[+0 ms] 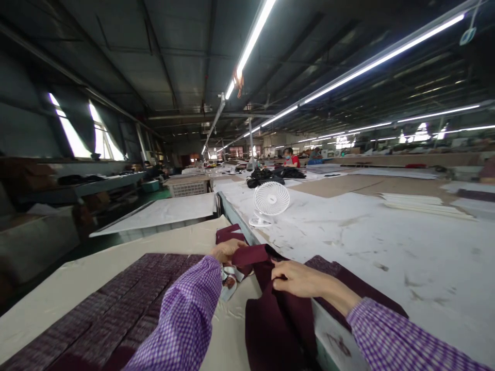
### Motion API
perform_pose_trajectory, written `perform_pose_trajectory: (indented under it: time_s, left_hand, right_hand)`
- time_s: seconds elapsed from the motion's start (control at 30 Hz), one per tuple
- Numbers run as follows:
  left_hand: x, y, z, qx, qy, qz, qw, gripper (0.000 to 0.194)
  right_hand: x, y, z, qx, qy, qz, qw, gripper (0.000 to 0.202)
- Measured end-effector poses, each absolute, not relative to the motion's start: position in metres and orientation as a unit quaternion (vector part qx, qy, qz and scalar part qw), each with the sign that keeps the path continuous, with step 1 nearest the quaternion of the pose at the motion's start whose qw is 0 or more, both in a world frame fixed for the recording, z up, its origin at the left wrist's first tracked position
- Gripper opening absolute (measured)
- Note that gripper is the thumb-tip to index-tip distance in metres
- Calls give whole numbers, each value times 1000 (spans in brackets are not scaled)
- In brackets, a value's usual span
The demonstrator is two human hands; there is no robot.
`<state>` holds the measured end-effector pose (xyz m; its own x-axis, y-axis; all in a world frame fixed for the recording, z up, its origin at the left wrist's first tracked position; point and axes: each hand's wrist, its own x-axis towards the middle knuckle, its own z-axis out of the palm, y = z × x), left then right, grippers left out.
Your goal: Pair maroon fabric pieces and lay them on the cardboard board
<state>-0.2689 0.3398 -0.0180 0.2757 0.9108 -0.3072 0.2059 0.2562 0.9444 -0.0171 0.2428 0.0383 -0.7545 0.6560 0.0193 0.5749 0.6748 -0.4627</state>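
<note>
My left hand (227,251) grips the end of a maroon fabric piece (250,255), its fingertips partly hidden by the cloth. My right hand (296,278) has its fingers closed on the same maroon cloth, near a dark fold. Below it, a larger maroon panel (266,324) hangs over the table edge. A smaller maroon scrap (229,233) lies just beyond my left hand. Under my left wrist sit crumpled pale scraps with brown patches (229,283). Left of my arm, rows of purple-maroon cut fabric (112,299) are laid out on a cream sheet (150,242).
A small white fan (271,199) stands on the large white table (386,247), with dark fabric heaps (266,176) behind it. Another maroon piece (358,283) lies right of my right hand. A person in red (293,159) is farther back. A plastic crate (189,188) stands ahead left.
</note>
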Motion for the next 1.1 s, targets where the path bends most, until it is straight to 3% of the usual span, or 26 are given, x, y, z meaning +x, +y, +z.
perform_pose_trajectory:
  time_s: [0.2, 0.37, 0.5, 0.63, 0.8, 0.93, 1.1]
  left_hand:
    - [-280, 344, -2, 584, 494, 232, 601, 53]
    - [-302, 344, 23, 615, 479, 335, 530, 55]
    - [-288, 337, 42, 686, 463, 431, 360, 47]
    - [-246, 328, 41, 771, 499, 366, 148, 34]
    - [-199, 331, 24, 805, 515, 295, 5, 20]
    - [-182, 344, 15, 783, 538, 311, 5, 20]
    - [-185, 371, 15, 714, 600, 349, 90, 15]
  right_hand:
    - [0, 260, 33, -361, -874, 300, 128, 21]
    - [4, 266, 29, -376, -859, 323, 129, 25]
    - [3, 265, 30, -364, -863, 326, 129, 24]
    - [2, 266, 28, -367, -864, 318, 132, 24]
    - [1, 268, 26, -371, -865, 308, 137, 20]
    - [-1, 266, 27, -370, -866, 308, 136, 18]
    - [-2, 265, 28, -382, -862, 308, 125, 19]
